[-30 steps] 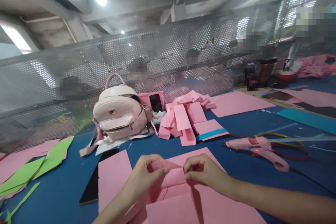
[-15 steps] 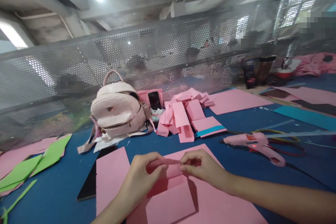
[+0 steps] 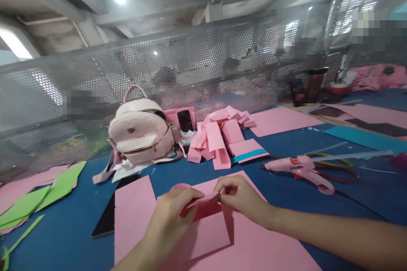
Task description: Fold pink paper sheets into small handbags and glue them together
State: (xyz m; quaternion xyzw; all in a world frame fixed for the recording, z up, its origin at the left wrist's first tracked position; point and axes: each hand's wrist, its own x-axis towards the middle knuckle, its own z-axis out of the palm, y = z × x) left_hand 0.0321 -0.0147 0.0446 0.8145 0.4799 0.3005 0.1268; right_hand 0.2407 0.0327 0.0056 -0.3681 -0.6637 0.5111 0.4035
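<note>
Pinching folded pink paper, shadowed inside

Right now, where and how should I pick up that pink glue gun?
Probably grip the pink hot-glue gun by its handle, bringing the right hand from the near right: the handle slants that way, toward you, while the dark nozzle, possibly hot, points left.

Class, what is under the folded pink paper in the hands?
A larger pink sheet shows beneath and around the folded paper; the part directly below is covered and cannot be seen.
</note>
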